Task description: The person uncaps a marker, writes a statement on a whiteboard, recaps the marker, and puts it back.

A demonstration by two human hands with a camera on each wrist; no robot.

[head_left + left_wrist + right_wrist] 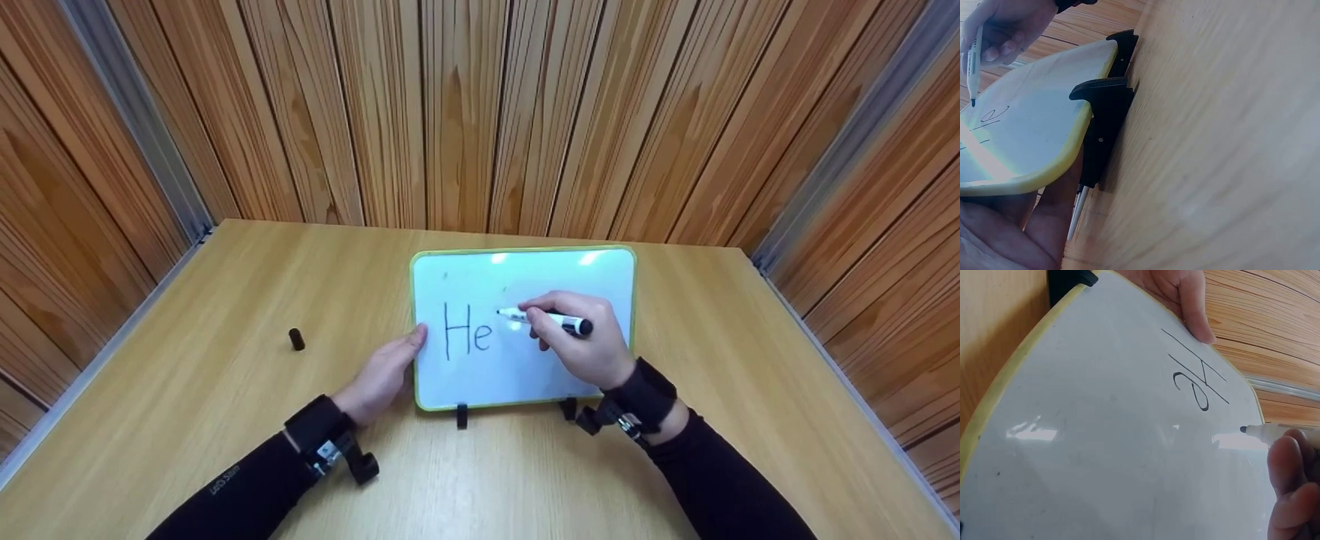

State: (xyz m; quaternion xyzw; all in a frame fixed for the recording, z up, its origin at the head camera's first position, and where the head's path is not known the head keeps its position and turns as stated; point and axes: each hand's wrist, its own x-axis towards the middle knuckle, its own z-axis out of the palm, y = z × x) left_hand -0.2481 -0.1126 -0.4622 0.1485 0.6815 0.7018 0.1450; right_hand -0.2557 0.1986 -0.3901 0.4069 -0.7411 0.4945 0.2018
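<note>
A whiteboard with a yellow-green rim leans on a black stand, and "He" is written on it in black. My right hand pinches a black-and-white marker, its uncapped tip close to the board just right of the "e"; whether it touches I cannot tell. At the board's left edge my left hand grips the rim, thumb at the front and fingers behind, as the left wrist view shows. In the right wrist view the marker points at the board's white surface.
A black marker cap lies on the wooden table left of the board. Wood-panelled walls enclose the table at the back and sides. Two front hooks of the stand hold the board's lower edge.
</note>
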